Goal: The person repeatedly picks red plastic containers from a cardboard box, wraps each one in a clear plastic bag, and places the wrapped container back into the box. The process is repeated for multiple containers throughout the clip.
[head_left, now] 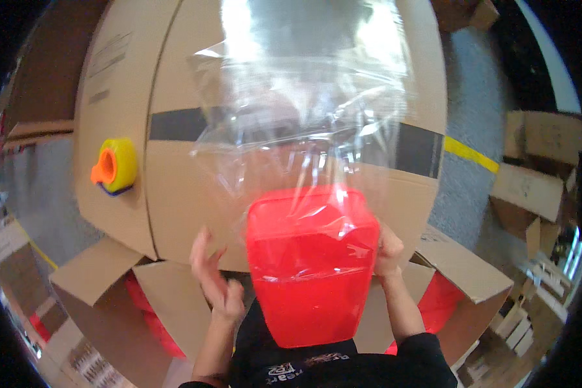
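A red plastic bin (310, 307) with rounded corners tilts in front of my torso. The upper part of it is inside a clear plastic bag (310, 123), whose open edge crosses the bin's side. My right hand (389, 252) is closed at the bin's right edge; its fingertips are partly hidden, and whether it also pinches the bag's edge is unclear. My left hand (216, 275) is off the bin's left side, its fingers apart and holding nothing. Beyond the bin, the bag spreads over a large cardboard box (194, 168) with a dark tape strip.
A yellow tape roll with an orange core (118, 165) lies on the box's left part. Open cartons with red things inside, a left carton (103, 310) and a right carton (469, 278), flank me. More cardboard boxes (530, 187) stand on the grey floor at right.
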`<state>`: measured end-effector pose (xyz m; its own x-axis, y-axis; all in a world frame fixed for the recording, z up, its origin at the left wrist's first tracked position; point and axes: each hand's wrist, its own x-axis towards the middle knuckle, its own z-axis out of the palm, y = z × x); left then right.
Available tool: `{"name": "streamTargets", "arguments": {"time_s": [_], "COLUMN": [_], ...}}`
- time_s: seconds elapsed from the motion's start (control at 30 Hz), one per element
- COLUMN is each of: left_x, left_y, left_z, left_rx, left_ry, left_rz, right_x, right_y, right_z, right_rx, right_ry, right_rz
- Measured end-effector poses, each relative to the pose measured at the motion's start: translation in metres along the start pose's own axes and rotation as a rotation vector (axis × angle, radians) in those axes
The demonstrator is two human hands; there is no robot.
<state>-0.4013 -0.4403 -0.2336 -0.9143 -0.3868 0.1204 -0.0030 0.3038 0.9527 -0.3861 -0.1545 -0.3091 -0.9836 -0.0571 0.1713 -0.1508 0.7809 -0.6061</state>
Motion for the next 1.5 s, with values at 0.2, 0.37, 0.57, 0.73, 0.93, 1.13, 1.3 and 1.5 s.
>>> {"name": "streamTargets", "arguments": {"time_s": [0.2, 0.37, 0.57, 0.73, 0.93, 1.13, 1.3, 1.5], "left_x": [-0.027, -0.047, -0.062, -0.050, -0.016, 0.005, -0.001, -0.018], "left_y": [-0.052, -0.056, -0.039, -0.034, -0.041, -0.053, -0.053, -0.053], "left_z": [-0.002, -0.029, -0.046, -0.040, -0.007, 0.004, -0.003, -0.011], "left_rx": [-0.338, -0.062, 0.036, 0.170, 0.224, 0.397, 0.413, 0.477], "left_ry": [-0.498, -0.648, -0.752, -0.631, -0.418, -0.321, -0.352, -0.320], "left_rz": [-0.484, -0.536, -0.644, -0.463, 0.025, 0.526, 0.597, 0.565], "right_x": [-0.003, -0.017, -0.058, -0.082, -0.075, -0.027, -0.030, -0.039], "right_y": [0.010, 0.031, 0.053, 0.049, 0.021, 0.014, 0.007, -0.002], "right_z": [-0.003, -0.013, -0.011, -0.021, -0.032, -0.039, -0.037, -0.037], "right_rx": [0.109, 0.117, 0.112, 0.145, -0.040, -0.162, -0.243, -0.144], "right_ry": [-0.137, -0.212, -0.115, -0.102, 0.035, 0.191, 0.197, 0.142], "right_rz": [0.287, 0.212, 0.274, 0.302, 0.259, -0.177, -0.229, -0.166]}}
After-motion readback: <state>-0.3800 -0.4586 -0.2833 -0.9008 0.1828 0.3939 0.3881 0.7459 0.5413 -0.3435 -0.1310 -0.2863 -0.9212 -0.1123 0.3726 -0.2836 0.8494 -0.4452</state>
